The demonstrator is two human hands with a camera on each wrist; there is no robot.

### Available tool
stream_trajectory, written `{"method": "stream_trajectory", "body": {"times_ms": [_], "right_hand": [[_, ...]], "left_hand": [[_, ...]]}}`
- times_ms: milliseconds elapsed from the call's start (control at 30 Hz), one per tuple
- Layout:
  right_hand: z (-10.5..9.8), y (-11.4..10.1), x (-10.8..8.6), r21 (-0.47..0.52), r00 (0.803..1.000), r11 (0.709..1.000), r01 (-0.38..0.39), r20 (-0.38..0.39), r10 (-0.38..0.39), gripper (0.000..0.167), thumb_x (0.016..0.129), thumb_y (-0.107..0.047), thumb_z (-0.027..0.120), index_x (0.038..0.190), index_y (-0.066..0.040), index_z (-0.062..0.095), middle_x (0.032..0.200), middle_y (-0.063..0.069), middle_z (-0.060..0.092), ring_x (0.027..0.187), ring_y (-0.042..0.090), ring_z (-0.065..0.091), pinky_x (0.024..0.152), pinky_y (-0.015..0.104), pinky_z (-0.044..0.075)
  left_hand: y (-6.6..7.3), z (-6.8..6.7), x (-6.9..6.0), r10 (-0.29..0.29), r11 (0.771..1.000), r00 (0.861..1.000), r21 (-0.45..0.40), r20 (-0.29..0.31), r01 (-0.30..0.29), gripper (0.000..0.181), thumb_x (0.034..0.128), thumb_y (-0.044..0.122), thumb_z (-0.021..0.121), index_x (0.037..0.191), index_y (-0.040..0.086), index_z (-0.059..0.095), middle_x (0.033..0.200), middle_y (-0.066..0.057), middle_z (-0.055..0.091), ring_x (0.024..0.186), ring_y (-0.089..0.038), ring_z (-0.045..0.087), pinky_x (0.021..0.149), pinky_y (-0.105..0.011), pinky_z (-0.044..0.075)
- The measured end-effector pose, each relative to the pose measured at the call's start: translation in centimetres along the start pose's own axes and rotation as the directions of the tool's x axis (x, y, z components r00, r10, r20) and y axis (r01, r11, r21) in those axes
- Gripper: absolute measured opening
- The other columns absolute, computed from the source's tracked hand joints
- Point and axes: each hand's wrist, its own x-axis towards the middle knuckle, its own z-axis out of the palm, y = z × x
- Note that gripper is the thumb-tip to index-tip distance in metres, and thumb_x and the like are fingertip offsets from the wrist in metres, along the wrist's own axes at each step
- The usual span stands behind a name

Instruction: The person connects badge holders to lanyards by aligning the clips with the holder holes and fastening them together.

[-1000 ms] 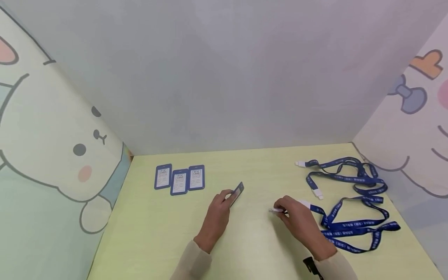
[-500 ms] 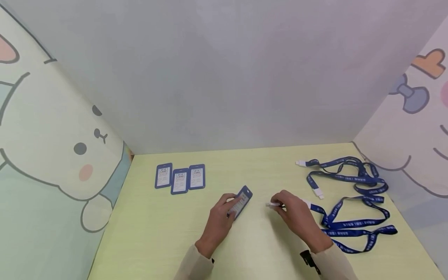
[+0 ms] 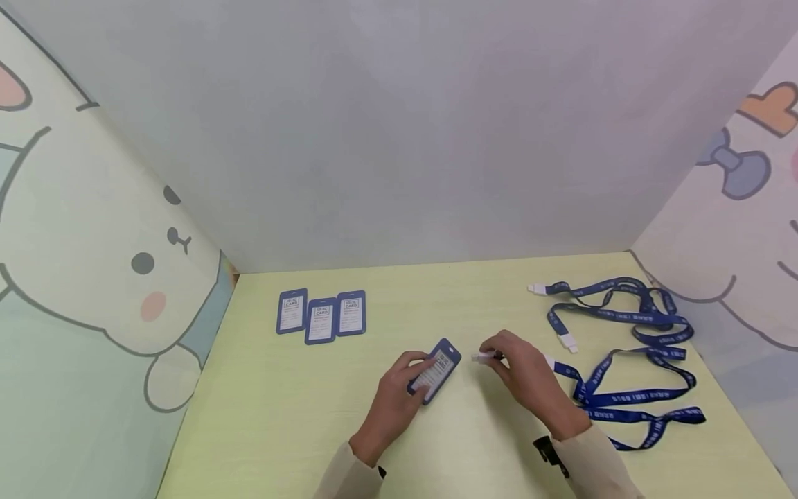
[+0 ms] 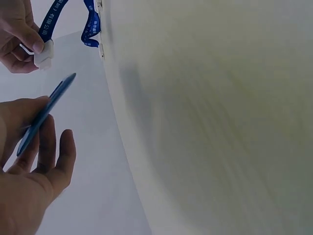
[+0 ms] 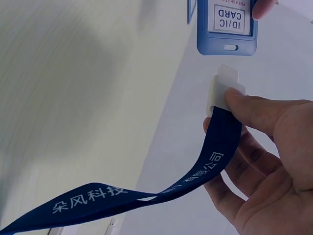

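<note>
Works above the pale counter (image 3: pixel 249 416), with loose blue lanyards (image 3: pixel 623 319) lying to the right and three flat card holders (image 3: pixel 321 321) set out at the far left. Has left grip (image 3: pixel 393 398) and right grip (image 3: pixel 526 371) between these, near each other but not touching. Clamps the held card holder (image 3: pixel 436 371) in the left grip by its lower part, up off the counter. Slants its long axis away and to the right from the left grip, slotted end outermost, towards the right grip. Pinches the white clip (image 5: pixel 218 95) between thumb and fingers of the right grip, with its blue strap (image 5: pixel 221 142) hanging in a bend below. Points the clip's pale tab (image 5: pixel 228 74) at the slotted end, from just beside it on the right. Seen from the right wrist, brings tab and slot (image 5: pixel 231 47) nearly into line, with a narrow gap between. Hinges, as a judgement, on that bearing of tab to slot, the right grip being just beyond the slotted end; cannot tell whether level in height
</note>
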Motion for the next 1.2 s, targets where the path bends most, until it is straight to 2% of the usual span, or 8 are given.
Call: {"method": "stream_trajectory", "body": {"times_ms": [200,433,567,667,767,900,1033,1200], "right_hand": [[0.0,0.0,0.2,0.032,0.999,0.999,-0.035,0.029,0.034,0.027,0.085,0.005,0.084,0.100,-0.015,0.075,0.097,-0.005,0.070,0.086,0.010,0.066,0.074,0.033,0.060],[0.2,0.1,0.3,0.049,0.996,0.996,-0.069,0.065,0.065,0.025,0.086,0.004,0.084,0.098,-0.016,0.075,0.096,-0.004,0.070,0.085,0.010,0.065,0.073,0.032,0.059],[0.3,0.3,0.2,0.065,0.996,0.995,-0.070,0.067,0.066,0.025,0.085,0.004,0.084,0.098,-0.015,0.075,0.095,-0.005,0.070,0.085,0.010,0.067,0.073,0.032,0.059],[0.4,0.4,0.2,0.077,0.995,0.995,-0.071,0.071,0.065,0.025,0.085,0.005,0.084,0.099,-0.014,0.075,0.096,-0.004,0.070,0.086,0.011,0.067,0.074,0.032,0.059],[0.4,0.4,0.2,0.085,0.994,0.993,-0.079,0.079,0.073,0.026,0.085,0.005,0.084,0.099,-0.014,0.075,0.097,-0.004,0.070,0.086,0.011,0.066,0.074,0.033,0.059],[0.3,0.3,0.1,0.097,0.993,0.991,-0.092,0.084,0.083,0.025,0.085,0.005,0.083,0.100,-0.014,0.075,0.097,-0.004,0.071,0.087,0.011,0.067,0.075,0.033,0.059],[0.3,0.3,0.0,0.108,0.992,0.989,-0.098,0.088,0.088,0.025,0.086,0.005,0.083,0.100,-0.014,0.075,0.097,-0.005,0.071,0.087,0.011,0.067,0.074,0.033,0.059],[0.3,0.4,0.0,0.126,0.990,0.986,-0.108,0.104,0.095,0.024,0.087,0.004,0.082,0.100,-0.014,0.075,0.097,-0.004,0.071,0.087,0.012,0.067,0.075,0.034,0.059]], "left_hand": [[0.2,0.3,-0.3,0.074,0.995,0.997,0.065,0.030,-0.076,0.054,0.0891,-0.007,0.079,0.140,0.005,0.068,0.139,-0.005,0.059,0.109,-0.018,0.066,0.087,-0.027,0.061],[-0.2,0.6,-0.6,0.118,0.986,0.991,0.111,0.062,-0.124,0.055,0.0907,-0.005,0.078,0.143,-0.002,0.063,0.154,-0.009,0.049,0.107,-0.021,0.068,0.087,-0.028,0.061],[-0.5,0.6,-0.7,0.169,0.974,0.984,0.141,0.058,-0.176,0.049,0.0930,-0.007,0.075,0.140,-0.007,0.063,0.155,-0.010,0.048,0.106,-0.021,0.071,0.087,-0.028,0.062],[-0.6,0.6,-0.7,0.173,0.974,0.983,0.138,0.057,-0.180,0.042,0.0941,-0.007,0.073,0.136,-0.008,0.066,0.154,-0.011,0.050,0.103,-0.019,0.072,0.086,-0.028,0.062],[-0.8,0.7,-0.7,0.126,0.985,0.991,0.116,0.044,-0.130,0.036,0.0943,-0.005,0.074,0.131,-0.004,0.071,0.150,-0.010,0.053,0.102,-0.016,0.070,0.086,-0.028,0.061],[-1.0,0.8,-0.6,0.010,0.999,1.000,0.032,-0.015,-0.010,0.033,0.0933,-0.004,0.075,0.126,0.000,0.075,0.141,-0.008,0.059,0.103,-0.017,0.067,0.085,-0.028,0.060],[-1.0,0.4,-0.4,-0.109,0.990,0.992,-0.094,-0.056,0.104,0.032,0.0938,-0.007,0.073,0.124,0.001,0.076,0.136,-0.008,0.059,0.106,-0.021,0.064,0.082,-0.026,0.058],[-1.0,-0.1,-0.1,-0.160,0.981,0.985,-0.126,-0.071,0.150,0.031,0.0933,-0.007,0.072,0.122,0.002,0.077,0.132,-0.007,0.057,0.113,-0.025,0.062,0.092,-0.033,0.055]]}}
